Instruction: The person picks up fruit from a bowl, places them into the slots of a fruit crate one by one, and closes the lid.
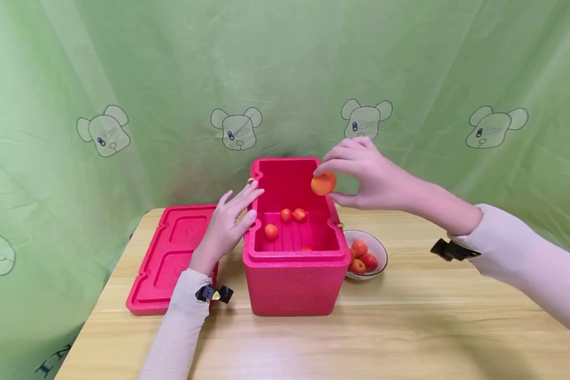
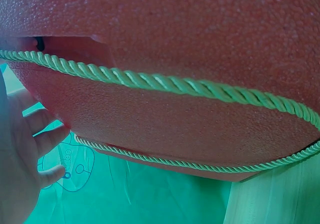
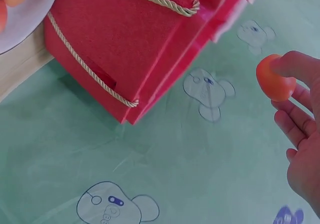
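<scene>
A red foam box (image 1: 294,287) stands lidless on the table. Several small tomatoes (image 1: 271,232) lie on its ribbed floor. Above the box's right rim, my right hand (image 1: 368,171) pinches an orange-red tomato (image 1: 323,183) between thumb and fingers; the right wrist view shows the same tomato (image 3: 275,78) at the fingertips. My left hand (image 1: 233,219) rests on the box's left rim, fingers extended. In the left wrist view, the left hand's fingers (image 2: 47,134) are beside the box wall (image 2: 200,44), which carries a twisted cord (image 2: 165,83).
Right of the box sits a white bowl (image 1: 382,258) with several more tomatoes (image 1: 359,247). The box's red lid (image 1: 157,269) lies on the wooden table (image 1: 408,327) at the left, partly under my left forearm. A green printed curtain (image 1: 285,58) hangs behind.
</scene>
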Demonstrator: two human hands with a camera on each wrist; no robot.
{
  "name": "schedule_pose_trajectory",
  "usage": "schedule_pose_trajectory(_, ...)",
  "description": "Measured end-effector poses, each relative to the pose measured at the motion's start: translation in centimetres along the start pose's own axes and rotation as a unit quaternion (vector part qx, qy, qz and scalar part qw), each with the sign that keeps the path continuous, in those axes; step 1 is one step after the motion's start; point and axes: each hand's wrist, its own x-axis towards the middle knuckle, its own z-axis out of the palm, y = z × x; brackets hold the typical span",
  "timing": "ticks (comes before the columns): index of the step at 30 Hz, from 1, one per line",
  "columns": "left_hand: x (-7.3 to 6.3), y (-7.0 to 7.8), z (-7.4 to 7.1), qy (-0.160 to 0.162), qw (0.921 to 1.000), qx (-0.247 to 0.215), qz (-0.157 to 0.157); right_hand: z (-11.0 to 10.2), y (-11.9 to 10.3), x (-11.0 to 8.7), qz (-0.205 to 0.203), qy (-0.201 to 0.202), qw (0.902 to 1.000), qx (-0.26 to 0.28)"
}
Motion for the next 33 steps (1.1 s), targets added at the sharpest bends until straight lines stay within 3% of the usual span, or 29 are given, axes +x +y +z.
schedule_pose_trajectory(14,0.0,-0.3,-0.1,0.002,0.9998,0.016,0.008,2.8,-1.2,0.9,-0.007,-0.127,0.9918,-0.011)
schedule_pose_trajectory(33,0.1,-0.1,-0.2,-0.005,0.9999,0.014,0.003,5.5,-1.0,2.0,-0.038,-0.188,0.9798,-0.058)
